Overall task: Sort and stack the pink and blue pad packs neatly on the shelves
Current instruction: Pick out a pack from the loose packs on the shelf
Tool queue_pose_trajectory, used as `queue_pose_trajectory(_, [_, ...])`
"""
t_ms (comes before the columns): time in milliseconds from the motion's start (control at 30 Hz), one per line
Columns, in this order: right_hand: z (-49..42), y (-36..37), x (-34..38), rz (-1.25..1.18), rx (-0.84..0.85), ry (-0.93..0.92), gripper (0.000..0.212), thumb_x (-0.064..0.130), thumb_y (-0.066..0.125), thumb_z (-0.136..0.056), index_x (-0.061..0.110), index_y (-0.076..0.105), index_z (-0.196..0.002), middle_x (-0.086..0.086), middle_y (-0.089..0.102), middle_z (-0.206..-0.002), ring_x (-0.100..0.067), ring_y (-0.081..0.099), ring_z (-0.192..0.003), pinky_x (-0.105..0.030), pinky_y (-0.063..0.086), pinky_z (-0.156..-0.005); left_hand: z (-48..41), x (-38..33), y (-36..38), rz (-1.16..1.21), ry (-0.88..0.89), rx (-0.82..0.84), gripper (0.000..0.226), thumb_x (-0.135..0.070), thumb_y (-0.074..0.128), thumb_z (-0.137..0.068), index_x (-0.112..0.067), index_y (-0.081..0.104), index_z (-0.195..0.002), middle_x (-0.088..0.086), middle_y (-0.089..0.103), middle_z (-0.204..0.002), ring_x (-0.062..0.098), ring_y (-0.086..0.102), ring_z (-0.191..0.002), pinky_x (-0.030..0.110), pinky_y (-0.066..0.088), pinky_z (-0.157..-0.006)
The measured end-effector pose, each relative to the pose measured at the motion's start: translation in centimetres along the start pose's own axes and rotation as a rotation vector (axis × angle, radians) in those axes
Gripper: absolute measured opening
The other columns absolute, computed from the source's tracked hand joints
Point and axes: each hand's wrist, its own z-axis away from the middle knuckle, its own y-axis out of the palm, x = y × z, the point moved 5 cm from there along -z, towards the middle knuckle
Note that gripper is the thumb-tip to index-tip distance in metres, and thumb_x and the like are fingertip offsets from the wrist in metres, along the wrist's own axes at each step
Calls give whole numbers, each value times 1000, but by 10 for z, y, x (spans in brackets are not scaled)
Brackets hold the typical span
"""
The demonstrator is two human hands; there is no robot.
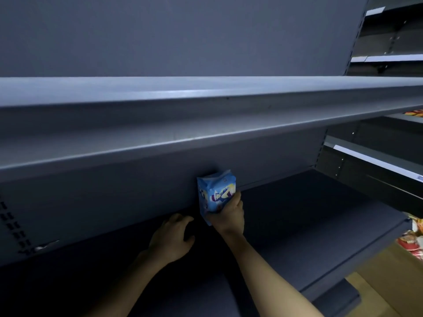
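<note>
Shelf point(309, 213) under both hands: the right hand point(230, 217) grips a blue pad pack point(216, 193) upright against the back panel point(137, 191); the left hand point(171, 239), beside it, lies loosely curled, empty. Pack seems light, soft, slick-wrapped; grip its sides.

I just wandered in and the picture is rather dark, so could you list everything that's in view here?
blue pack: one, blue with a printed design, upright at the back of the lower shelf
upper shelf: one, grey, across the middle of the view
lower shelf: one, dark grey, beneath it
neighbouring shelves: several, dark with white edge strips, far right
snack packets: red and orange, right edge; count unclear
tan surface: one, lower right; floor or cardboard, cannot tell
left hand: one, holds nothing, left of the pack
right hand: one, grips the pack's lower part
</note>
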Motion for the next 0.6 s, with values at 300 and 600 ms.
queue_pose_trajectory(300, [21,-5,3,-74,-5,-3,87,32,81,-61,6,32,-127,-10,45,-123,-31,49,-114,-42,46,-92,15,5,-7,219,-38,-25,74,-33,59,-87,-19,19,-147,4,29,-151,19,32,-136,24,29,-107])
queue_pose_trajectory(600, [53,-6,14,-320,86,113,112,41,74,-47,19,15,-140,-9,51,-126,-27,56,-110,-44,49,-94,31,2,3,573,-21,-66,109,-47,70,-54,-24,18,-146,0,34,-147,14,35,-134,33,33,-110])
